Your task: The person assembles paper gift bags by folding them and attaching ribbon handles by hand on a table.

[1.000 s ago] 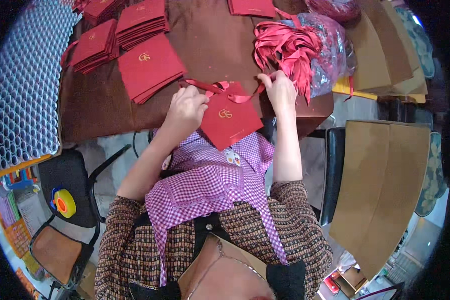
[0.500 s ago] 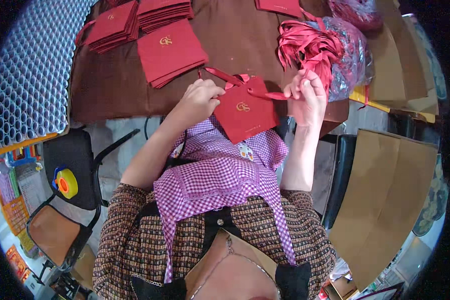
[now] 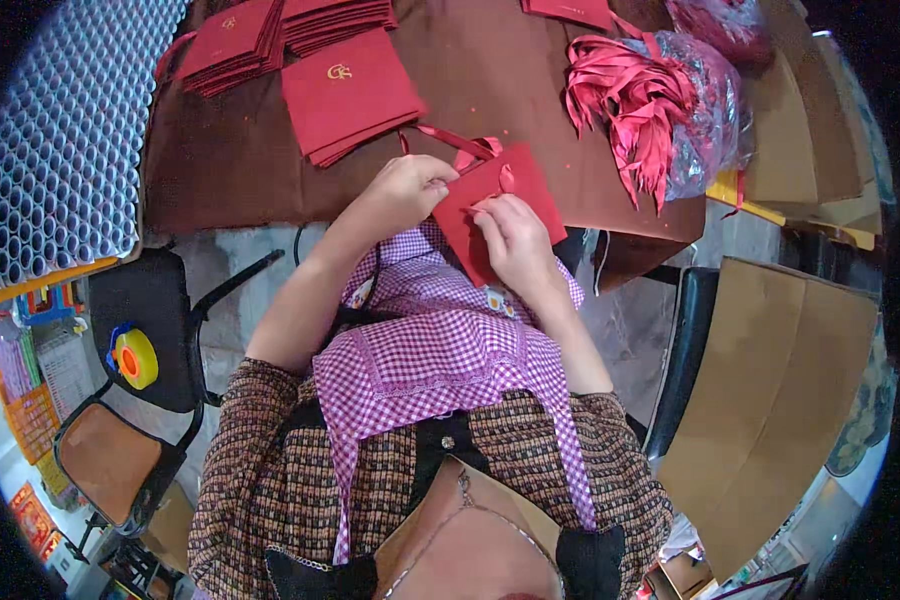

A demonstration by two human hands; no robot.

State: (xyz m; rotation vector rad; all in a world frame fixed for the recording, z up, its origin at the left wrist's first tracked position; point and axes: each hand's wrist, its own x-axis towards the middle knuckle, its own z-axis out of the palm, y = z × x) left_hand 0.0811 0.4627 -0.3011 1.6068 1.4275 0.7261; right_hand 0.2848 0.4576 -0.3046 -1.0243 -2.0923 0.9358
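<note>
A small red paper bag (image 3: 535, 200) rests at the table's near edge, its lower part over my lap. A red satin ribbon (image 3: 507, 180) is threaded through its upper part, and more ribbon loops lie beyond its top edge. At the bag's upper left edge, my left hand (image 3: 415, 190) is closed, thumb and fingers pinched on the bag. My right hand (image 3: 518, 240) lies over the bag's front and pinches the ribbon's end, which is mostly hidden by the fingers.
Stacked red bags (image 3: 350, 95) lie at the table's far left. A bunch of red ribbons (image 3: 635, 100) spills from a clear plastic bag (image 3: 715, 120) on the right. Chairs (image 3: 135, 310) flank me, and a cardboard sheet (image 3: 770, 400) stands at right.
My right hand has come down and left from beside the ribbon bunch to the bag's front, bringing the ribbon end along. My left hand stays at the bag's edge.
</note>
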